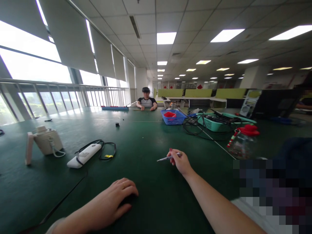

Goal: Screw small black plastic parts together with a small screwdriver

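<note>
In my right hand [179, 161] is a slim, silvery pen [164, 159], pinched between thumb and fingers. Its thin end points left, just above the green tabletop, and my fingers cover part of its other end. My left hand [117, 196] rests palm down on the table at lower centre, fingers loosely bent and thumb apart, holding nothing. Beyond it lies a long white device [85, 156] with a black cable [107, 143] looped around and beside it.
A cream camera-shaped case [50, 141] stands at left. Blue [173, 118] and green [209, 123] baskets, one with cables, sit at back right near a red-lidded clear jar [243, 143]. A person [146, 101] sits at the far end. Someone is blurred at lower right.
</note>
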Demonstrator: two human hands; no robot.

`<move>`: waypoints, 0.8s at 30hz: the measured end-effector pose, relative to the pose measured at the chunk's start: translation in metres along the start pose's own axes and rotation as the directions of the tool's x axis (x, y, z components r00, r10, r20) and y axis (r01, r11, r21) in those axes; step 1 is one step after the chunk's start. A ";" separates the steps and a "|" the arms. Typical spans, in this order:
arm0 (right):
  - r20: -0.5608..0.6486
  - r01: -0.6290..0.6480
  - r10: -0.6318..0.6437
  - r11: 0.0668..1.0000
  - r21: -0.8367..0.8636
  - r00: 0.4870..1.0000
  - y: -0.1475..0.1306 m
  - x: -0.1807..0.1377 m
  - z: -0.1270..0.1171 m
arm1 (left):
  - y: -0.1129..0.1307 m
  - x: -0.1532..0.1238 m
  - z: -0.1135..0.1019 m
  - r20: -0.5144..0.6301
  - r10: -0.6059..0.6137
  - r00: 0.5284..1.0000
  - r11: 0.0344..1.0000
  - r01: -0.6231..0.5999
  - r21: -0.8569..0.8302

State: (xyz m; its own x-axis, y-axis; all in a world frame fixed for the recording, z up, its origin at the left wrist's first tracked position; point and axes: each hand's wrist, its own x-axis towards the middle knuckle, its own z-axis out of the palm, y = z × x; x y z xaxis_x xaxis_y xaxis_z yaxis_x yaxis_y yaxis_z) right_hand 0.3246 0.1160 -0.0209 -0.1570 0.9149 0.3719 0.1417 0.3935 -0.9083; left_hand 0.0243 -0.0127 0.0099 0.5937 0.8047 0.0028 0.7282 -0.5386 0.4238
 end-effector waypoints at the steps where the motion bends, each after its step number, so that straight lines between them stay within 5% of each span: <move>1: 0.014 0.000 0.000 1.000 0.004 1.000 0.000 0.000 0.001 | -0.008 -0.012 -0.002 0.007 -0.028 1.000 0.999 0.028 -0.018; 7: 0.074 -0.026 0.026 1.000 -0.003 0.997 0.002 0.000 0.003 | -0.051 -0.056 -0.001 -0.089 -0.131 0.987 0.990 0.125 -0.072; 15: 0.091 -0.031 0.034 0.999 -0.033 0.995 0.001 -0.001 0.002 | -0.058 -0.065 0.005 -0.283 -0.175 0.943 0.984 0.169 -0.046; 18: 0.080 -0.027 0.030 0.999 -0.037 0.996 -0.001 -0.001 0.002 | -0.070 -0.074 0.016 -0.470 -0.203 0.859 0.979 0.193 -0.071; 24: 0.074 -0.039 0.041 0.999 -0.038 0.996 0.000 -0.001 0.001 | -0.092 -0.089 0.035 -0.766 -0.248 0.593 0.950 0.302 -0.074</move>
State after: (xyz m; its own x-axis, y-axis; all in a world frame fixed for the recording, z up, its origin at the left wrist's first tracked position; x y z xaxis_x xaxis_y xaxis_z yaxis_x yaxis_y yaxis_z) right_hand 0.3236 0.1149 -0.0210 -0.2232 0.9212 0.3188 0.1846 0.3610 -0.9141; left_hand -0.0834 -0.0434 -0.0615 -0.0908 0.8024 0.5898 0.8459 -0.2504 0.4709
